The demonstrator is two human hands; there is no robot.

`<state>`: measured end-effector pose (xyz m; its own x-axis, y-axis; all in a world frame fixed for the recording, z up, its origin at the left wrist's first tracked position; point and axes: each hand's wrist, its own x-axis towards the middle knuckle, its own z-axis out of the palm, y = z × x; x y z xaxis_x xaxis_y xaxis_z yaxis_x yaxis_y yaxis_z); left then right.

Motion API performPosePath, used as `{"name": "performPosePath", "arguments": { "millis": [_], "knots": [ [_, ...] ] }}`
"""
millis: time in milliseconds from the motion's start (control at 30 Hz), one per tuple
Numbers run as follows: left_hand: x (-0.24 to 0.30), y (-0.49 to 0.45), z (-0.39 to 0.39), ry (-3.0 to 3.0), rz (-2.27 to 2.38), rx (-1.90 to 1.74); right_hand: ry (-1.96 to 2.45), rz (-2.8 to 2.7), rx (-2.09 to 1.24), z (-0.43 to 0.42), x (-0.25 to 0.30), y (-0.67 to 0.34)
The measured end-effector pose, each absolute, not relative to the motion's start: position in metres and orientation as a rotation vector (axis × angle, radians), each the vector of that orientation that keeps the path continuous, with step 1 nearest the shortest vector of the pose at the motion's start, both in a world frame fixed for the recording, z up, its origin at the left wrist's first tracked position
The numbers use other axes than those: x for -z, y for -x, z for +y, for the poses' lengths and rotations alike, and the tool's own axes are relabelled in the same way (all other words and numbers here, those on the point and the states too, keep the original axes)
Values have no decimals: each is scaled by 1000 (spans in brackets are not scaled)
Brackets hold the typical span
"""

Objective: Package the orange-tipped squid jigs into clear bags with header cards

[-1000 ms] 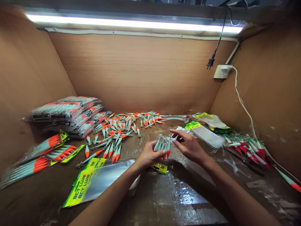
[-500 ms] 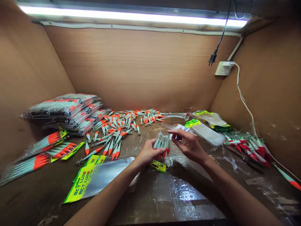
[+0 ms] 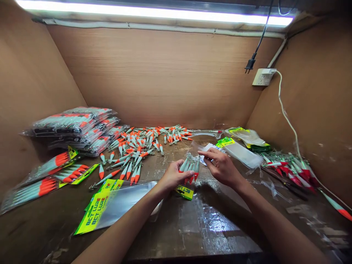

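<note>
My left hand (image 3: 172, 176) is closed round a small bunch of pale green lures with orange tips (image 3: 190, 167), held upright above the tabletop with their hooks up. My right hand (image 3: 220, 165) is just right of the bunch, its fingers pinching the thin clear plastic of a bag (image 3: 205, 156) that reaches the hook ends. A yellow-green bag header (image 3: 184, 191) hangs below my left hand.
Loose orange-tipped lures (image 3: 140, 146) litter the back of the table. Filled packs are stacked at the left (image 3: 74, 128), more packs lie nearer (image 3: 52, 176). Empty yellow-headed bags (image 3: 110, 209) lie front left, others at the right (image 3: 242, 150). Red lures (image 3: 291, 170) lie far right.
Both hands with the bunch of lures have stayed together and shifted slightly up in the picture as the view tilted. The right fingers have closed in on the hook ends.
</note>
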<state>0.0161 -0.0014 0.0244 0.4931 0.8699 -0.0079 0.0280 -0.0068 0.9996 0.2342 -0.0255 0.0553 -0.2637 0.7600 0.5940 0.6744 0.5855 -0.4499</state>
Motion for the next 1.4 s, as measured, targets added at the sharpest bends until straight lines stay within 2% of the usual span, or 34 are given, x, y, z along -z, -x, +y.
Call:
{"name": "performPosePath", "arguments": {
  "millis": [600, 733, 967, 1100, 1400],
  "knots": [
    [-19, -17, 0, -1552, 1006, -860, 1055, -1882, -419, -33, -59, -225],
    [-12, -17, 2, -1610, 1032, -919, 1174, -1801, -387, -33, -55, -223],
    [-6, -20, 0, -1572, 1024, -964, 1027, -1881, -379, -40, -53, -212],
    [-10, -20, -1, -1509, 1020, -1004, 1082, -1850, -403, -39, -56, -216],
    [-17, -20, -2, -1434, 940, -898, 1148, -1953, -330, -32, -61, -229]
  ]
}}
